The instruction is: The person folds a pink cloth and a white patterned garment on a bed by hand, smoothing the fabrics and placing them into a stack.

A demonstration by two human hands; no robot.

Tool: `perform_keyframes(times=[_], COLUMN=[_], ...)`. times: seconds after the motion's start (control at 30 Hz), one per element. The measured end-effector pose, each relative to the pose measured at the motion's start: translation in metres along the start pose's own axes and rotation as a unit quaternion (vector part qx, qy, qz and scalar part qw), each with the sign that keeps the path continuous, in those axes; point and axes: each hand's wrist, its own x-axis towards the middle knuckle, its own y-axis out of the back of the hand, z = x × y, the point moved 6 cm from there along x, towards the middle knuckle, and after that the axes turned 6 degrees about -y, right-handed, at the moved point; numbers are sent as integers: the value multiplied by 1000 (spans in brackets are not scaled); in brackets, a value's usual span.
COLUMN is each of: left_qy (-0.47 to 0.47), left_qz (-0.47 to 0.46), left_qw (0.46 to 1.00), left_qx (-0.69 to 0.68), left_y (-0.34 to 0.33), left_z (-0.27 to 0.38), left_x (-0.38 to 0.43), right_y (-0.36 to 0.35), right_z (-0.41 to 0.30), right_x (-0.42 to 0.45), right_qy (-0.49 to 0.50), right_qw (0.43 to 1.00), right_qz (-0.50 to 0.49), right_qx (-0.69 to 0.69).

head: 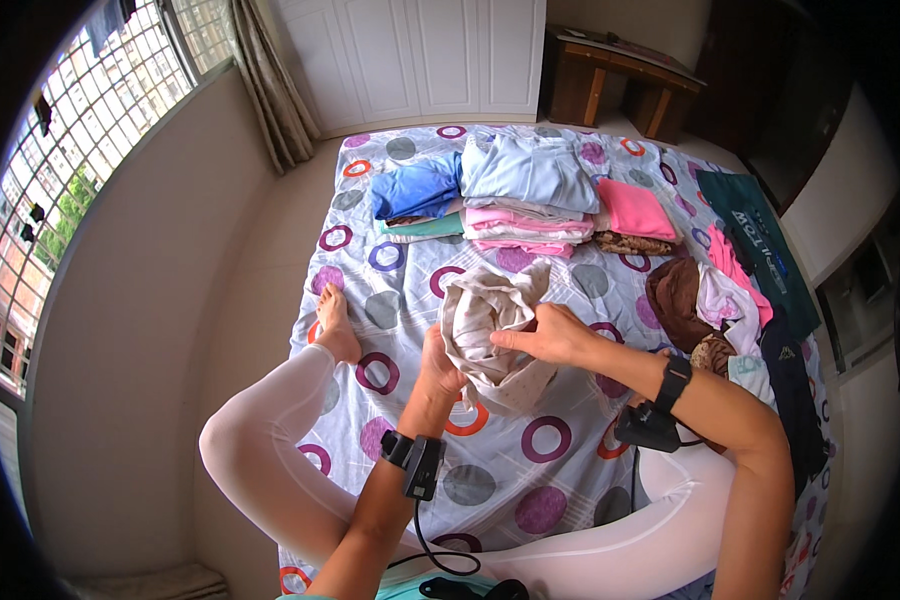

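Observation:
A cream-white cloth garment (pixel 487 330) with small faint spots is bunched up in front of me, above the patterned bedsheet. My left hand (pixel 442 364) grips its left side, with the fingers hidden behind the fabric. From the right, my right hand (pixel 551 334) holds it, the thumb lying over the front folds and the other fingers partly tucked into the cloth. The garment is crumpled into a rounded, hollow shape, and one loose end sticks up at its upper right.
Beyond it stand folded stacks: a blue one (pixel 416 187), a tall light-blue-topped one (pixel 529 176) and a pink-topped one (pixel 634 210). Loose clothes (pixel 675 300) lie at right, beside a dark green bag (pixel 757 240) bearing writing. Cables hang from both wrist devices (pixel 424 469).

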Motion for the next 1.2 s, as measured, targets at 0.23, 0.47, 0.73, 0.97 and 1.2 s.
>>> perform_keyframes(times=[0.23,0.47,0.73,0.97,1.2], left_qy=[-40,-353,-170,-58,-131], left_qz=[2,236,-20,120,153], left_qw=[995,675,629,890,906], left_qx=[92,603,758,436,372], left_y=[-3,-27,-75,-29,-9], left_z=[35,80,-29,-28,21], left_x=[-6,-22,-12,-12,-13], right_y=[19,45,34,53,84], right_z=[20,18,11,12,28], right_x=[36,25,24,26,28], right_qy=[8,-41,-50,-6,18], right_qw=[987,909,892,960,965], right_qz=[61,-21,-25,31,13], right_qx=[149,414,448,279,260])
